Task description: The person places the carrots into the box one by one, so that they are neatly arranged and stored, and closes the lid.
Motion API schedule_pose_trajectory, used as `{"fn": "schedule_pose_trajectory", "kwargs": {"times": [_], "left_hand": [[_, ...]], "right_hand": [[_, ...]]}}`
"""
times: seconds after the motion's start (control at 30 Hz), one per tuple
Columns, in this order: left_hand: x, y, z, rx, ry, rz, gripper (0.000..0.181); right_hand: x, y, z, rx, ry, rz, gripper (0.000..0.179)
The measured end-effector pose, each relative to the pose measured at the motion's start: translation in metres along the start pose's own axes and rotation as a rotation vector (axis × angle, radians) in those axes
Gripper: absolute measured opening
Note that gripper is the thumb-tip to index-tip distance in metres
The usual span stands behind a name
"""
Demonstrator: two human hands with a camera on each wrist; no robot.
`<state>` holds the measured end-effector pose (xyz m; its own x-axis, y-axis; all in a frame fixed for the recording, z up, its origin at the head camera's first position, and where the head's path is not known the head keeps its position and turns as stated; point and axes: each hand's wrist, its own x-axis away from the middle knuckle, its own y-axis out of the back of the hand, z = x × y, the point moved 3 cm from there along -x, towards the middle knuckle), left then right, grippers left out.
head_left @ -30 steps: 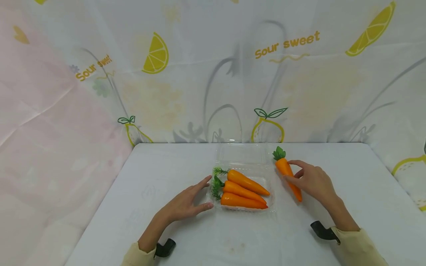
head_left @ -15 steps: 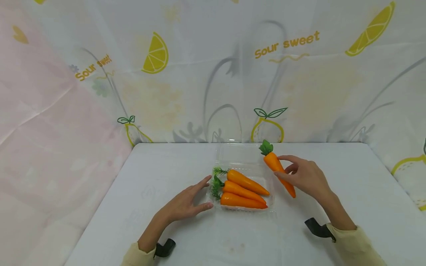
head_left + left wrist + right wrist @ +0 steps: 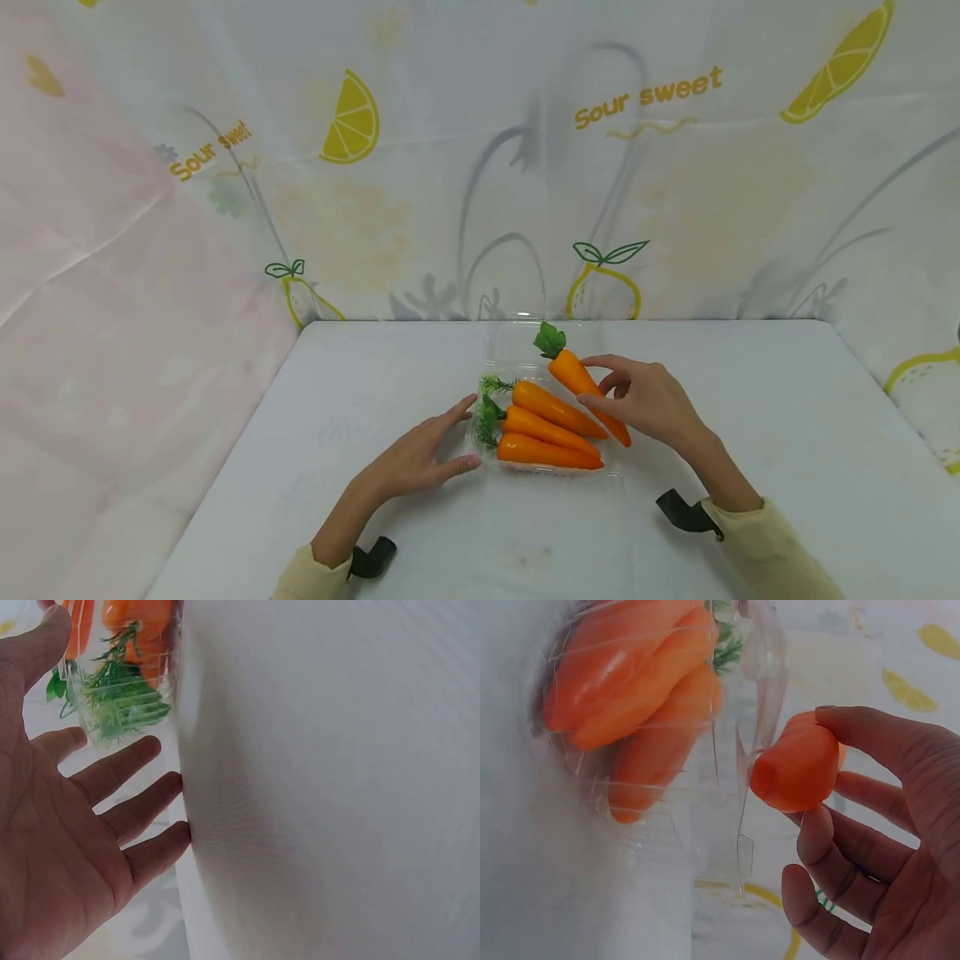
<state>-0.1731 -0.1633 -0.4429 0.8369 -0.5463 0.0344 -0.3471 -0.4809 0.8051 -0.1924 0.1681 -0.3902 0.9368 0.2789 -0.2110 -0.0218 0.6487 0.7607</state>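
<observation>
My right hand (image 3: 645,398) pinches an orange carrot (image 3: 572,372) with a leafy green top between thumb and fingers, over the right side of a clear plastic clamshell box (image 3: 611,467). In the right wrist view the held carrot (image 3: 799,765) points tip-on toward the camera, beside the box's wall. Three more carrots (image 3: 551,427) lie side by side in the box, their green tops at its left end. My left hand (image 3: 412,458) rests with spread fingers at the box's left side; thumb and forefinger are right at its edge. The left wrist view shows the green tops (image 3: 124,705) through the plastic.
The box's lid (image 3: 513,342) lies folded back toward the rear edge of the white table (image 3: 360,358). A printed cloth (image 3: 450,167) with lemon drawings hangs behind the table. Black wrist mounts (image 3: 686,510) stick out beside each forearm.
My right hand has lifted the carrot from beside the box and carried it left, over the box's right part. The left hand and the three carrots in the box have stayed in place.
</observation>
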Motion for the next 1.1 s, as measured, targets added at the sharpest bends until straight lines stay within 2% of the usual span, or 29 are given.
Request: {"fn": "schedule_pose_trajectory", "kwargs": {"times": [0.2,0.37,0.67,1.1], "left_hand": [[0.000,0.000,0.001,0.010,0.018,0.011,0.087],[0.000,0.000,0.000,0.014,0.022,0.012,0.087],[0.001,0.001,-0.001,0.017,0.005,0.003,0.086],[0.001,-0.001,0.000,0.001,0.020,0.003,0.085]], "right_hand": [[-0.003,-0.013,0.009,-0.014,0.074,0.012,0.046],[-0.002,-0.024,0.015,-0.025,0.130,0.060,0.047],[0.001,-0.039,0.018,-0.022,0.145,0.147,0.047],[0.007,-0.047,0.019,0.023,0.163,0.205,0.047]]}}
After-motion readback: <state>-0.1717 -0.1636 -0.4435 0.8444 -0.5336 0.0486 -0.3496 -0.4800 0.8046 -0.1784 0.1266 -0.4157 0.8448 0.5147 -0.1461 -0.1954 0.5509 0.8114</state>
